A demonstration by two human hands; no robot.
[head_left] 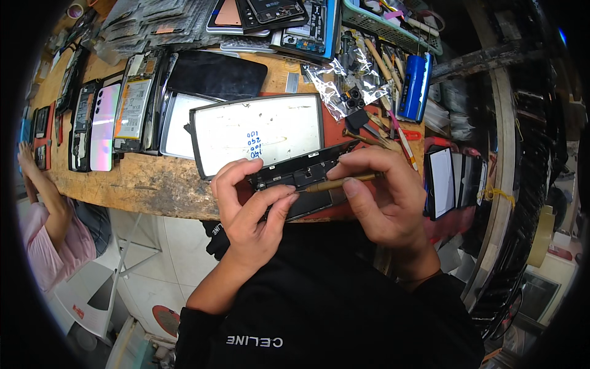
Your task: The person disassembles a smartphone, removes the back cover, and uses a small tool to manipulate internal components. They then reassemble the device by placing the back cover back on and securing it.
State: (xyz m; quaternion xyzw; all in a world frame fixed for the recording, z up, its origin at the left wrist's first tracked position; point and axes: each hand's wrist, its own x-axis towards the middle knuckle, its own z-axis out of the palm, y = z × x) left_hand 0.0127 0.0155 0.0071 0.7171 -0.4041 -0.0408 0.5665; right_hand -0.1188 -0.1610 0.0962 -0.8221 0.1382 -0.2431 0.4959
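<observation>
An opened black phone, its inner parts showing, is held over the front edge of the workbench. My left hand is closed around the phone's left end, one finger at its far edge. Its thumb and another finger come together beside the tip of a thin brass-coloured screwdriver. Whether they also pinch something tiny cannot be made out. My right hand is closed on the screwdriver, which lies across the phone and points left. Part of the phone is hidden behind my fingers.
Behind the phone lies a white tray with a dark rim. Several disassembled phones line the bench's left. Tools, a clear bag and a blue cylinder sit at the right. Another person's arm is at far left.
</observation>
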